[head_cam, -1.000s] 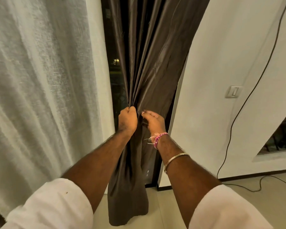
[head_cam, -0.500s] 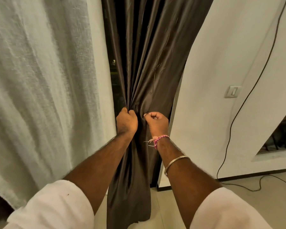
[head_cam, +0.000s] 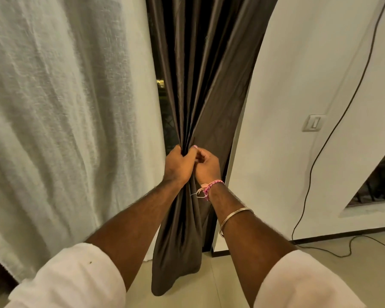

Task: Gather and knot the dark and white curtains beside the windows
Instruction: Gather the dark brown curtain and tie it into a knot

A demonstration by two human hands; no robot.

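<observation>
Now, head view: both hands sit together at the pinch point of the dark curtain, which hangs between the white curtain on the left and the wall on the right. Left hand is fisted round the bunched folds; right hand presses up against it, fingers curled onto the same bundle. A second ago the hands were slightly apart with loose cloth between them; that gap has closed and the pleats above converge tighter into one neck, the tail below hanging narrower down to the floor. Judgement: gathering of the dark panel is about done, knotting comes next and is not yet started. White curtain hangs loose, untouched. Cable and light switch on the wall, well clear of the hands.
</observation>
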